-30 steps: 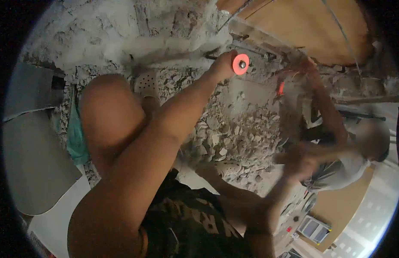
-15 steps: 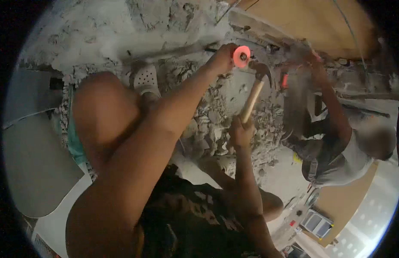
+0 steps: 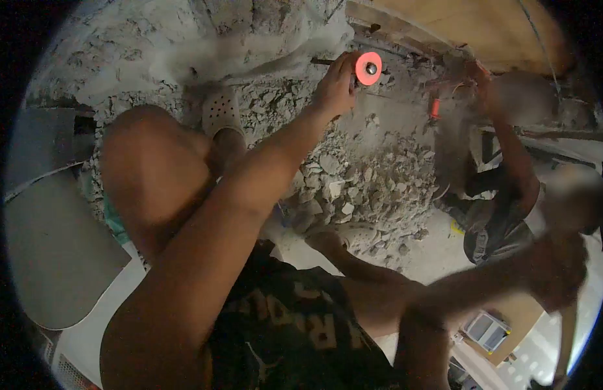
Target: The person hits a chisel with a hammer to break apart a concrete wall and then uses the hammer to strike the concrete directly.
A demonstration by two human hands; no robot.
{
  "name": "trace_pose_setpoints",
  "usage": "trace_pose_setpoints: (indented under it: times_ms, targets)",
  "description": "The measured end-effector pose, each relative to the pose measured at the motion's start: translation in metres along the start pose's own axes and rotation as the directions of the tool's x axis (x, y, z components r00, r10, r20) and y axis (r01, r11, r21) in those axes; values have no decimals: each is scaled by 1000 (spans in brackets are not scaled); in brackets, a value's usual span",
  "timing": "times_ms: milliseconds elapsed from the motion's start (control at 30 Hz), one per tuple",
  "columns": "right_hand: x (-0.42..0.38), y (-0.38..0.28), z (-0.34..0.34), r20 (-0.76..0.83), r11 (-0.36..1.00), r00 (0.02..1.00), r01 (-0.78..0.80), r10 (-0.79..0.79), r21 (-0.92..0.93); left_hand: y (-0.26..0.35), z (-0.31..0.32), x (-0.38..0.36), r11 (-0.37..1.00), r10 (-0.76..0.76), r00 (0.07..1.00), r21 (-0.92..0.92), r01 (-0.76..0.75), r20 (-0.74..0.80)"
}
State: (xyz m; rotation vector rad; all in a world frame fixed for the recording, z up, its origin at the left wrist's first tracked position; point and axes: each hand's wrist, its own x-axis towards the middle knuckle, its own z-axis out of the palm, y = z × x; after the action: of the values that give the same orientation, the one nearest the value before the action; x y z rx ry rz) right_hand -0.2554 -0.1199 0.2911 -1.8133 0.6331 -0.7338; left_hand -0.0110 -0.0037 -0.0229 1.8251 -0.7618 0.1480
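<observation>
My left hand (image 3: pixel 336 86) is wrapped round a chisel (image 3: pixel 371 68) with a round red-orange hand guard, whose metal end faces the camera. The chisel's dark shaft shows past the hand, over the broken masonry. Far out to the right, my right hand (image 3: pixel 561 276) is closed on a hammer (image 3: pixel 566 341), blurred by motion. The hammer's handle points down the view, and its head is low at the right edge. Grey rubble (image 3: pixel 334 185) lies between my feet.
A co-worker (image 3: pixel 509 221) crouches at the right, an arm stretched towards the wall base, near a red-orange object (image 3: pixel 434 108). A grey board (image 3: pixel 61 247) stands at the left. A tool case (image 3: pixel 486 331) lies lower right. My perforated shoe (image 3: pixel 221 110) is beside the rubble.
My right hand has swung the hammer away from the chisel, out to the lower right. My left hand and the chisel have shifted slightly up in the view.
</observation>
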Motion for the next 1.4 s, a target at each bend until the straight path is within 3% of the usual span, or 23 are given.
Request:
trace_pose_setpoints:
  times_ms: [67,167,200,333,400,467,500,600,633,667,733,800,867,933,1000,1100,1133,1167,1200,1267,1333,1367,1400]
  targets:
    - [-28,101,70,66,985,983,-172,174,-27,1,-8,-1,1000,13,999,2,-13,51]
    - [-99,261,152,160,865,909,-295,385,-406,2,-17,-1,999,-19,987,-45,27,162]
    - [-107,272,151,145,889,905,-347,401,-298,-4,-18,3,993,-69,970,-77,89,231]
    - [-101,231,131,81,918,915,-388,394,-78,-2,-19,1,1000,-14,984,-7,15,176]
    - [-93,195,116,-30,889,909,-414,417,-194,-5,-22,2,999,50,982,-25,-46,183]
    - [-84,165,98,32,943,944,-325,328,-71,-10,-22,8,989,142,971,-61,-133,193]
    - [-84,149,97,9,963,972,-233,234,135,-17,-18,9,996,81,970,-49,-71,227]
    - [-75,113,94,-28,964,978,-201,209,173,10,-33,14,987,-136,961,-46,151,240]
    - [-73,116,84,106,969,977,-197,183,146,12,-34,11,991,-109,964,-54,126,244]
    - [-77,120,81,89,972,982,-177,165,154,15,-34,8,988,-142,978,-35,149,153]
    - [-83,118,88,64,925,934,-357,352,131,22,-47,16,986,-163,985,-21,165,49]
    - [-96,113,84,55,901,923,-385,382,200,22,-61,23,935,-340,938,-79,345,74]
    - [-99,103,76,286,821,879,-464,381,332,22,-64,43,927,-277,960,-255,276,29]
    - [-102,88,65,396,733,822,-555,410,393,74,-101,70,656,-316,889,-601,457,331]
    - [-109,72,61,535,570,698,-708,477,417,155,-129,82,736,-161,874,-534,416,459]
    - [-120,55,87,609,583,673,-714,420,387,246,-152,81,699,-49,856,-594,398,515]
    - [-125,53,96,616,583,673,-713,410,391,261,-157,82,941,-51,851,-261,217,522]
    - [-131,51,105,635,531,676,-717,373,452,271,-162,82,992,-58,846,123,-9,530]
    - [-137,49,109,650,473,681,-719,338,509,274,-167,81,991,-59,845,132,-14,532]
    - [-142,46,106,707,479,643,-739,294,474,272,-178,75,950,124,877,198,-239,465]
    - [-134,31,88,783,343,479,-869,397,358,263,-181,76,967,158,892,117,-228,424]
    - [-133,22,83,711,535,581,-776,397,334,260,-181,73,976,194,906,19,-217,377]
    - [-135,15,82,713,521,580,-780,394,346,264,-186,74,975,191,900,28,-219,392]
